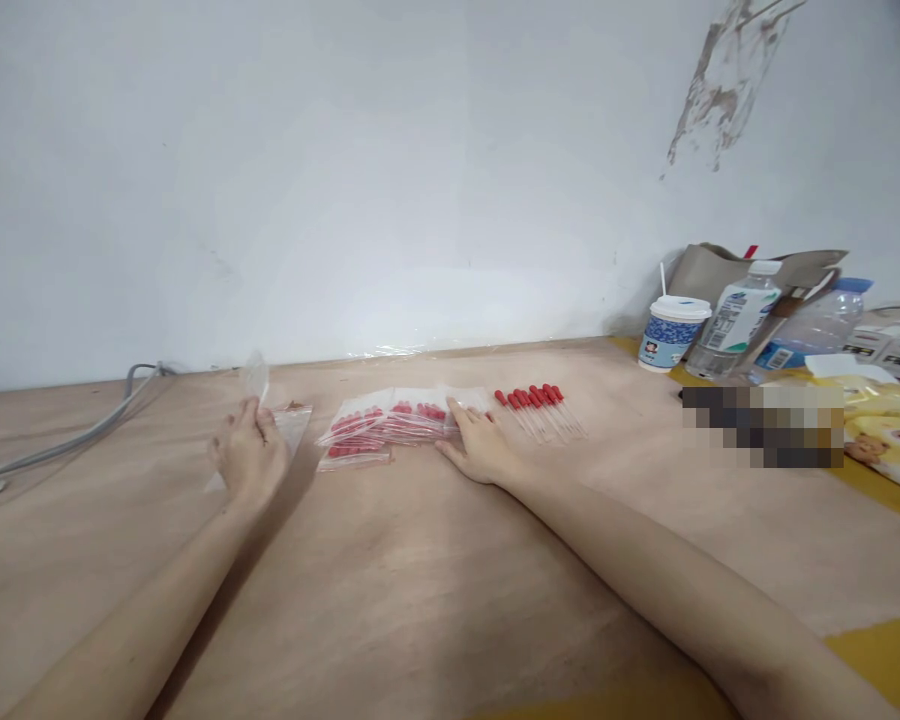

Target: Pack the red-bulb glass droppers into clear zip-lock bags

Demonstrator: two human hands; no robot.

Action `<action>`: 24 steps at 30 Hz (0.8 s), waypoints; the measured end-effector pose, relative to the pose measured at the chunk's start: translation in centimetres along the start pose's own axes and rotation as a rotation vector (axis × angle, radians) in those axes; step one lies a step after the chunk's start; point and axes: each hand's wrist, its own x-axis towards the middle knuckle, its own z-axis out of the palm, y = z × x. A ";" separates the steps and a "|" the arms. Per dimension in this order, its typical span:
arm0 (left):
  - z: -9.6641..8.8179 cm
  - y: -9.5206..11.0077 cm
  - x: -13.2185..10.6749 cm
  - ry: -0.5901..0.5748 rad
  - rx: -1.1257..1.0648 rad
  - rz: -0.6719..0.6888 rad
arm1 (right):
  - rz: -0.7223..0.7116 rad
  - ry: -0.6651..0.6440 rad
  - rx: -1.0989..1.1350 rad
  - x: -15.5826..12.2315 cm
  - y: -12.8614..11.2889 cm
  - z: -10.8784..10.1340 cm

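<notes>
My left hand (249,455) is closed, pinching a small clear plastic bag (256,380) that sticks up above the fingers. Beneath and beside that hand, more clear zip bags (294,430) lie on the table. A row of overlapping zip bags (367,428) with red-tipped pieces inside spreads across the middle. On the right end of this row rests my right hand (481,445), its fingers apart and touching the bags. Just right of it lie several loose droppers (536,405) with red bulbs and clear stems, side by side.
Brown paper (390,580) covers the table up to the white wall. At the right stand a lidded paper cup (671,335), a labelled bottle (739,320), a blue-capped bottle (825,325) and a yellow package (889,430). A grey cable (67,450) runs along the left.
</notes>
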 end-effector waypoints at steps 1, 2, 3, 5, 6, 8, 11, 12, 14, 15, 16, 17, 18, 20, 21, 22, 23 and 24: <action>-0.2 1.0 -0.4 0.071 0.003 -0.016 | 0.024 0.004 -0.005 -0.2 0.1 -0.1; -0.3 2.2 -0.9 0.127 -0.006 -0.002 | 0.036 0.004 0.001 -0.4 0.1 -0.2; -0.4 3.4 -1.5 0.166 -0.067 0.101 | 0.038 0.004 0.020 -0.6 0.2 -0.5; -0.7 5.9 -3.0 0.072 -0.185 0.411 | 0.046 0.039 0.081 -0.7 0.7 -1.5; -0.8 7.0 -3.9 -0.038 -0.215 0.545 | 0.067 0.088 0.109 -0.6 1.1 -2.2; -1.1 8.7 -5.6 -0.263 -0.242 0.745 | 0.153 0.236 0.133 -0.2 2.1 -3.6; -1.6 10.2 -7.5 -0.511 -0.241 0.911 | 0.360 0.376 0.032 0.9 4.1 -5.0; -1.8 10.4 -8.0 -0.576 -0.239 0.947 | 0.428 0.350 -0.035 1.3 4.7 -5.2; -1.9 10.7 -8.6 -0.654 -0.239 0.973 | 0.517 0.246 -0.174 1.9 5.5 -5.1; -1.9 10.8 -8.7 -0.665 -0.240 0.964 | 0.535 0.199 -0.227 2.1 5.8 -4.9; -1.8 10.8 -8.9 -0.663 -0.241 0.945 | 0.540 0.165 -0.263 2.4 6.0 -4.7; -1.7 10.8 -8.9 -0.658 -0.239 0.926 | 0.540 0.144 -0.284 2.6 6.1 -4.4; -1.6 10.8 -9.0 -0.655 -0.237 0.915 | 0.545 0.132 -0.293 2.7 6.1 -4.2; -1.3 10.7 -9.1 -0.659 -0.240 0.920 | 0.563 0.110 -0.296 3.1 6.1 -3.7; -1.1 10.7 -9.1 -0.660 -0.246 0.932 | 0.573 0.100 -0.295 3.3 6.0 -3.6; -1.1 10.7 -9.1 -0.657 -0.253 0.945 | 0.583 0.094 -0.291 3.4 6.0 -3.4; -1.1 10.6 -9.1 -0.645 -0.263 0.955 | 0.591 0.092 -0.284 3.5 5.9 -3.3; -1.1 10.6 -9.2 -0.626 -0.274 0.962 | 0.597 0.093 -0.273 3.6 5.8 -3.1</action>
